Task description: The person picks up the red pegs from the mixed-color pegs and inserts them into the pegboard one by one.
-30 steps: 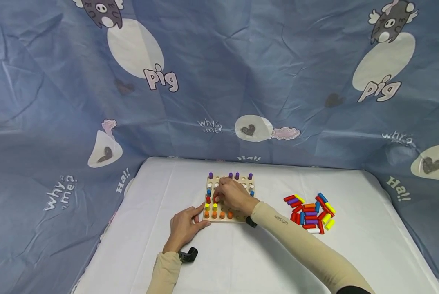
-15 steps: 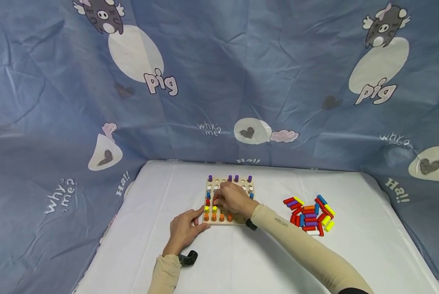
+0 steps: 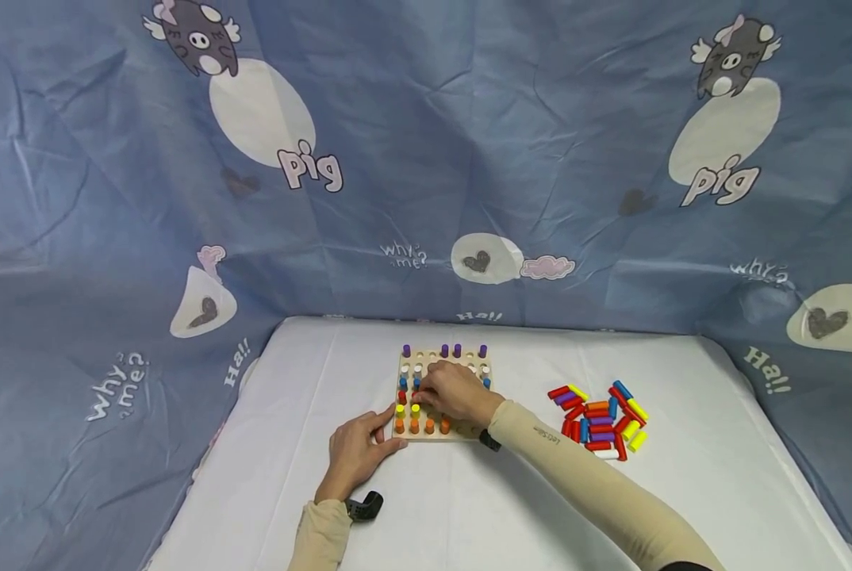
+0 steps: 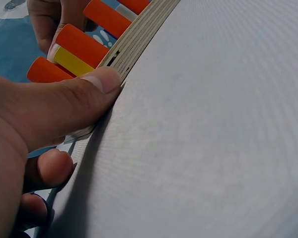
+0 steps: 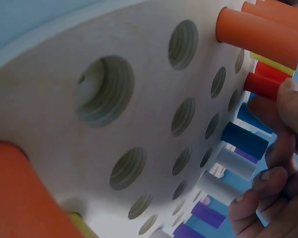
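A wooden pegboard [image 3: 438, 438] lies on the table with coloured pegs standing in rows of holes. At its near left corner, my left hand [image 3: 355, 452] grips the board; in the left wrist view the thumb [image 4: 64, 104] presses its layered edge beside orange pegs [image 4: 82, 44]. My right hand [image 3: 458, 392] reaches over the board. Between thumb and forefinger it pinches a red peg [image 5: 262, 86], which stands in the second column from the left. Blue pegs [image 5: 245, 140] and white pegs [image 5: 221, 187] stand beside the curled fingers. The right hand hides the board's middle from the head view.
Right of the board, a loose pile of red, purple, blue, yellow, orange and white pegs [image 3: 601, 428] lies on the white tablecloth [image 3: 469, 507]. Several bare holes [image 5: 107, 89] show in the board. A blue printed curtain [image 3: 369, 198] surrounds the table's back and sides.
The head view has tilted up slightly, so everything sits lower in it. My right hand stays at the red peg with little movement; the blue peg behind it shows now. My left hand keeps still.
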Tool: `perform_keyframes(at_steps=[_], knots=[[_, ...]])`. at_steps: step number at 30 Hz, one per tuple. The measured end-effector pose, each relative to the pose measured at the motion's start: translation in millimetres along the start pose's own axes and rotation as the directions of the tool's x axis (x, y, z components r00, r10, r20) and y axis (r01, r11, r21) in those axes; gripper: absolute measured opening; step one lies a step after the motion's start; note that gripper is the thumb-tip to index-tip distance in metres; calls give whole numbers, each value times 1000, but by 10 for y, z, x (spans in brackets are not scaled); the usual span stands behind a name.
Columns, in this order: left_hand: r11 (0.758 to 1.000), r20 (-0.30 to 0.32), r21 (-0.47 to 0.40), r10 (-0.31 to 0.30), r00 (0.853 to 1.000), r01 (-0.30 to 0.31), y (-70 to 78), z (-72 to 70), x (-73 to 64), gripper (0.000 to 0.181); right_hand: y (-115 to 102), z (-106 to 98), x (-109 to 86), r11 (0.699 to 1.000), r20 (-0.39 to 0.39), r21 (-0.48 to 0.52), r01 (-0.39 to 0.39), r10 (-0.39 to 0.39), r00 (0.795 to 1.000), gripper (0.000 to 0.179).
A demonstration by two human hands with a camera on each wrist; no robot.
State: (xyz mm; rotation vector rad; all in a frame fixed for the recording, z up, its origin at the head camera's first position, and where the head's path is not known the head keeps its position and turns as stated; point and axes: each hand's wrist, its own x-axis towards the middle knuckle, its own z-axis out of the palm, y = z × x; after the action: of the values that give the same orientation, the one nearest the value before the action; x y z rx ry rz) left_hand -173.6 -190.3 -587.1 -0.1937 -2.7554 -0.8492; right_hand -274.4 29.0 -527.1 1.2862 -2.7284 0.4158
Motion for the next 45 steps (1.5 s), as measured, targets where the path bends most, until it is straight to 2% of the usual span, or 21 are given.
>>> perform_keyframes(at_steps=[7, 12, 21, 30, 37, 41, 45], knots=[[1000, 14, 3, -15, 1000, 15, 9, 0, -24, 67, 7, -20, -29, 999, 14, 37, 5, -5, 1000, 25], [1000, -5, 8, -1, 1000, 1, 8, 8, -11, 67, 56, -117, -76, 999, -5, 36, 9, -9, 1000, 25], [1000, -8, 3, -5, 1000, 5, 10, 53, -19, 67, 330, -431, -376, 999, -40, -34, -5, 3, 999, 28], [1000, -12, 10, -10, 1000, 11, 9, 55, 5, 68, 864, -1049, -931, 989, -43, -122, -81, 76, 996, 25], [1000, 7, 9, -5, 1000, 5, 9, 51, -6, 68, 1154, -1321, -1493, 980, -38, -139, -145, 141, 989, 23], [1000, 4, 11, -11, 1000, 11, 6, 34, 6, 67, 1219, -1392, -1767, 968, 13, -135, -212, 216, 976, 18], [1000, 9, 3, -9, 1000, 8, 10, 28, 12, 66, 1258, -1381, -2026, 949, 132, -116, -293, 307, 942, 14]])
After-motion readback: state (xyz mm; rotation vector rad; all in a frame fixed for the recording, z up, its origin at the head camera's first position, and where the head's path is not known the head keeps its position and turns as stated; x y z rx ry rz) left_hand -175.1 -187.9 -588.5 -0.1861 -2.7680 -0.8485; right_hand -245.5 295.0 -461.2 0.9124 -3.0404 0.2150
